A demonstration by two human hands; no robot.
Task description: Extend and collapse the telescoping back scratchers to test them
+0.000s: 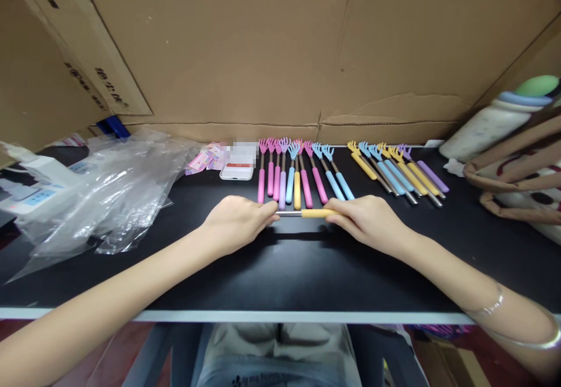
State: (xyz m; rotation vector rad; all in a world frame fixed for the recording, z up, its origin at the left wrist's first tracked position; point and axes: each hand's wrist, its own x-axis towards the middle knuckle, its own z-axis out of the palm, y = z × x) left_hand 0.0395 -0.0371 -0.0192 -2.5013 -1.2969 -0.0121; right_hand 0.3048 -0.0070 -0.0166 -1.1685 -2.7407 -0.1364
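Between my two hands a back scratcher (pixel 312 213) is held level above the black table, its yellow sleeve to the right and bare metal rod to the left. My left hand (pixel 239 223) pinches the rod's left end, and its fingers hide that end. The yellow sleeve's right end is in the closed fingers of my right hand (pixel 370 218). Just beyond lies a row of back scratchers (pixel 305 189) with pink, purple, blue and yellow handles, claws pointing away. Farther right is a second group (pixel 394 170) in yellow, blue and purple, with metal rod ends towards me.
Crumpled clear plastic bags (pixel 127 188) cover the table's left side beside a white power strip (pixel 41 191). A phone (pixel 237 170) and small printed cards (pixel 205 159) lie near the cardboard wall (pixel 245 48). At right stand a tilted bottle (pixel 486 127) and a brown-handled bag (pixel 517 168).
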